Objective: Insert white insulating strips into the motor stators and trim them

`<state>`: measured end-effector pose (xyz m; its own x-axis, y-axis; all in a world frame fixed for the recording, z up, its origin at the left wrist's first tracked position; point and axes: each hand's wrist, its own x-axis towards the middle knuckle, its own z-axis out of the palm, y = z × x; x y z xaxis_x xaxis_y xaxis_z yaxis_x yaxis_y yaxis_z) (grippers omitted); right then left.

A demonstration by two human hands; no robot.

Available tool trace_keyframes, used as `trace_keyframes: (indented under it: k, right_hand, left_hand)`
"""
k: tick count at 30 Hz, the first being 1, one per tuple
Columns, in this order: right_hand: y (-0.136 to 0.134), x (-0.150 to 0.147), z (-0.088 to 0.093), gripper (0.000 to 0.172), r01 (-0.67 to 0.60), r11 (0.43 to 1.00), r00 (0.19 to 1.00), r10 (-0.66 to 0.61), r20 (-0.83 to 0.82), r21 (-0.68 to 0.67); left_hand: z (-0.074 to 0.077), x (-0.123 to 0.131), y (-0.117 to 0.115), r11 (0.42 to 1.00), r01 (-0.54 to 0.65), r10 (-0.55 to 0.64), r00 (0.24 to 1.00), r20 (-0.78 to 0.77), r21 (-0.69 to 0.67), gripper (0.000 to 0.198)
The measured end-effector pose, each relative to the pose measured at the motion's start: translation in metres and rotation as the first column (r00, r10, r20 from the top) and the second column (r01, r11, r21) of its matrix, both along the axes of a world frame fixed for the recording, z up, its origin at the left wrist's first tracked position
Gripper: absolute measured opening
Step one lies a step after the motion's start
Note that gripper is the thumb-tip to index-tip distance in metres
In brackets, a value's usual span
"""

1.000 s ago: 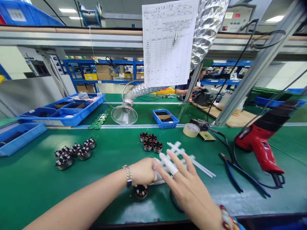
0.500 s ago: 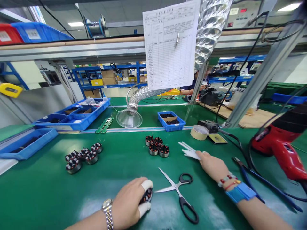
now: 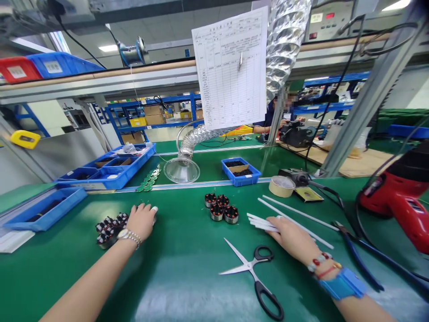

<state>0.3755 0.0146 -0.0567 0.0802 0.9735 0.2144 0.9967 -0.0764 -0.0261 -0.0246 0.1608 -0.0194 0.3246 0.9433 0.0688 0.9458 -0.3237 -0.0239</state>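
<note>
The left hand was moved onto round black-and-red motor stators, fingers half-spread, grip unclear. The right hand was laid flat over long white plastic rods on the green counter, beside black-handled steel scissors.

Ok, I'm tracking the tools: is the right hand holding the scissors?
No, the scissors lie on the green bench mat, apart from the right hand, which rests on white strips.
</note>
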Motion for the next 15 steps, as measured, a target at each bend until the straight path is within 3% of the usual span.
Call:
trace_keyframes:
  k: [4, 7, 9, 11, 13, 15]
  right_hand:
    - [-0.004, 0.009, -0.008, 0.030, -0.011, 0.995, 0.998, 0.017, -0.062, 0.098]
    - [-0.006, 0.014, -0.017, 0.036, 0.003, 0.988, 0.994, 0.014, -0.104, 0.155]
    - [-0.007, 0.017, -0.022, 0.038, 0.018, 0.983, 0.992, 0.005, -0.124, 0.182]
    - [-0.008, 0.020, -0.026, 0.037, 0.032, 0.978, 0.991, -0.004, -0.134, 0.205]
    - [-0.009, 0.023, -0.028, 0.032, 0.033, 0.974, 0.991, -0.003, -0.132, 0.225]
    - [-0.010, 0.023, -0.027, 0.029, 0.012, 0.971, 0.992, 0.018, -0.122, 0.240]
  left_hand:
    - [0.004, -0.009, 0.009, 0.994, -0.079, 0.083, 0.995, -0.048, 0.078, 0.030]
    - [0.009, -0.003, 0.001, 0.992, -0.075, 0.078, 0.997, -0.021, 0.097, 0.035]
    - [0.007, 0.018, -0.011, 0.997, 0.000, -0.002, 1.000, 0.025, 0.083, 0.042]
    - [0.000, 0.052, -0.027, 0.988, 0.149, -0.151, 0.985, 0.090, 0.028, 0.048]
    - [-0.010, 0.092, -0.040, 0.954, 0.298, -0.288, 0.943, 0.169, -0.040, 0.052]
    - [-0.017, 0.125, -0.048, 0.929, 0.365, -0.342, 0.908, 0.243, -0.057, 0.054]
